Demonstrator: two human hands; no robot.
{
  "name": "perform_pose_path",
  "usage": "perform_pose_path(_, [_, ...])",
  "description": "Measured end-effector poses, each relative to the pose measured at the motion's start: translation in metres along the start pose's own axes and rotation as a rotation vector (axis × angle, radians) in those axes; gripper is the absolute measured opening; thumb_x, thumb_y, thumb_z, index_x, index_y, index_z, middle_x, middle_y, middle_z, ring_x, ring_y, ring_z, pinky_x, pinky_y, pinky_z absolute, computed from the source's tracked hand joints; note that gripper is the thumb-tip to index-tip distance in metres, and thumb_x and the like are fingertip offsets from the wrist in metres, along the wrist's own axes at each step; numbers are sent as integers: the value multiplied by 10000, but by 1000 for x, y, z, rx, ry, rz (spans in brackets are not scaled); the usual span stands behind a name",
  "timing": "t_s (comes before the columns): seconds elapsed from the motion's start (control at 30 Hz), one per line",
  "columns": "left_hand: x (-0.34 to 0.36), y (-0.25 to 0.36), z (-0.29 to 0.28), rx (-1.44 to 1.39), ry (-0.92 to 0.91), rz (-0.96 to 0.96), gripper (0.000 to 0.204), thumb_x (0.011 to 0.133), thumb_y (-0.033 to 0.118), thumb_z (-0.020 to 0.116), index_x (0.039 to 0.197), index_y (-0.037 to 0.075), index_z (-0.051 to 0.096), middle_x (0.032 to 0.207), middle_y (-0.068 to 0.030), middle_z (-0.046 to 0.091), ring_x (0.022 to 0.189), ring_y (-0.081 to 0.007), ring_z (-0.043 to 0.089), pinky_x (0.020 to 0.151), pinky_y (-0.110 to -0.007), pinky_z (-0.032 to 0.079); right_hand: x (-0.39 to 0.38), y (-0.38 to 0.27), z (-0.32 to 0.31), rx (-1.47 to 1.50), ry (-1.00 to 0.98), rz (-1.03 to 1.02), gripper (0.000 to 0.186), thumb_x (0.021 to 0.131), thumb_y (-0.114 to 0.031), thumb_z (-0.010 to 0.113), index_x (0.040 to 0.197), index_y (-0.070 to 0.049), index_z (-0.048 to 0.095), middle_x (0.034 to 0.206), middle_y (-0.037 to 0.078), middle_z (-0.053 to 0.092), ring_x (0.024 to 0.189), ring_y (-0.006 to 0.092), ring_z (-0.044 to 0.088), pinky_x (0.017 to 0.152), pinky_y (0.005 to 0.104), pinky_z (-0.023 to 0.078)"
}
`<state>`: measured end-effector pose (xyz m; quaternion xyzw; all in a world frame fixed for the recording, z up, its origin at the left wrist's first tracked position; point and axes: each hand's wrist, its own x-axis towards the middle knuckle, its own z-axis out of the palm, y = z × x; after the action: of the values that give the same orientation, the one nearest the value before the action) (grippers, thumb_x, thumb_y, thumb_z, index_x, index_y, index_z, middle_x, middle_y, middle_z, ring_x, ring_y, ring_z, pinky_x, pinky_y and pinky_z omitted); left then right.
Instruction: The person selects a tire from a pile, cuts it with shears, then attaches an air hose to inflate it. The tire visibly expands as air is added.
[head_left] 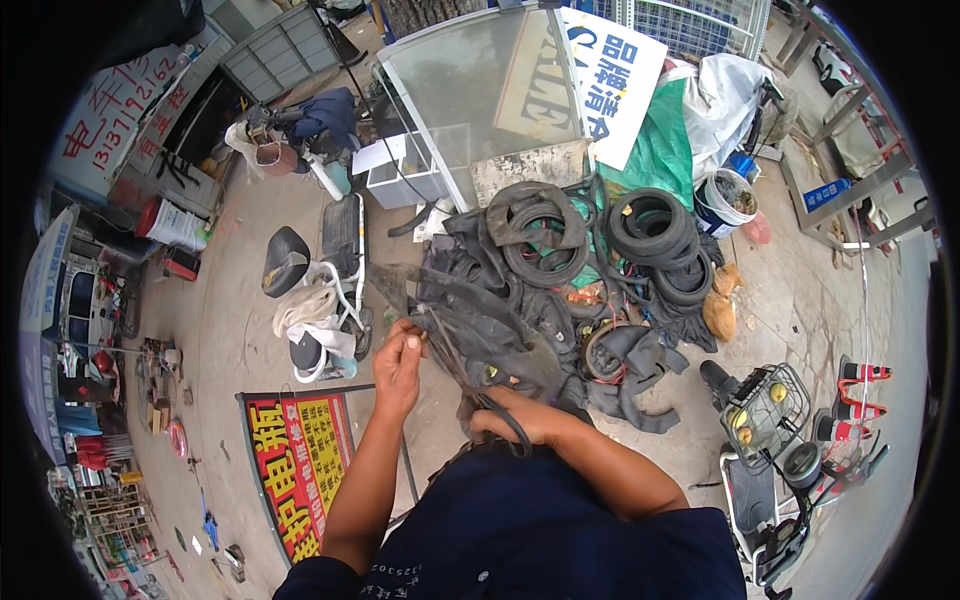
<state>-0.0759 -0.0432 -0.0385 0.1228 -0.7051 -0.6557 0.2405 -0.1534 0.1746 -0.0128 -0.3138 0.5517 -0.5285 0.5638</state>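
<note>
A thin, dark, see-through sheet (490, 325) is spread between my hands, above a heap of old tyres and rubber; I cannot tell whether it is plastic or netting. My left hand (398, 368) is closed in a pinch on its near left edge, thumb uppermost. Close to my body, the right hand (508, 416) has its fingers wrapped round gathered dark material of the same sheet. A black rubber strip (515, 430) loops over that hand. Beyond the sheet lie a worn tyre (540, 270) and a stack of small tyres (650, 225).
A red and yellow sign board (297, 470) stands at my left. Left ahead is a white electric scooter (350, 290). A glass-fronted case (480, 90) leans behind the heap. At right are a white bucket (724, 205) and a scooter with a wire basket (768, 415).
</note>
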Motion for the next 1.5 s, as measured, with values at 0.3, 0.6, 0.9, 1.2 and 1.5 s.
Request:
perform_pose_path(0.3, [-23, 32, -6, -274, 20, -33, 336, 1037, 271, 582, 800, 46, 501, 878, -34, 484, 804, -139, 412, 780, -313, 354, 3, -22, 25, -274, 199, -70, 407, 868, -251, 597, 1110, 76, 572, 896, 257, 643, 893, 410, 645, 811, 448, 503])
perform_pose_path(0.6, [-42, 45, -26, -425, 46, -33, 308, 1037, 256, 561, 818, 48, 501, 793, -31, 515, 805, -139, 492, 832, -314, 401, -2, -40, 36, -217, 77, 33, 485, 902, -303, 605, 1209, 61, 514, 1029, 297, 645, 999, 439, 642, 882, 464, 495])
perform_pose_path(0.9, [-40, 56, -26, -406, -26, 31, 332, 1039, 253, 552, 777, 65, 474, 803, -38, 508, 808, -146, 469, 826, -332, 398, -7, -52, 36, -227, 45, 66, 446, 928, -323, 636, 1137, 61, 550, 1000, 278, 659, 961, 405, 660, 845, 453, 504])
perform_pose_path(1.2, [-27, 71, -8, 87, -14, -67, 380, 1056, 315, 564, 818, 29, 489, 872, -42, 455, 814, -128, 413, 815, -302, 369, 5, -25, 26, 103, -4, -197, 365, 889, -184, 641, 1170, 38, 571, 844, 82, 609, 781, 167, 573, 711, 327, 484])
perform_pose_path(1.5, [-2, 73, -14, -125, 136, -292, 355, 1059, 322, 559, 820, 59, 552, 1027, -66, 599, 975, -185, 545, 933, -380, 416, 12, -15, 16, -60, -50, -168, 417, 880, -209, 625, 1198, 54, 567, 865, 121, 629, 815, 232, 606, 754, 358, 488])
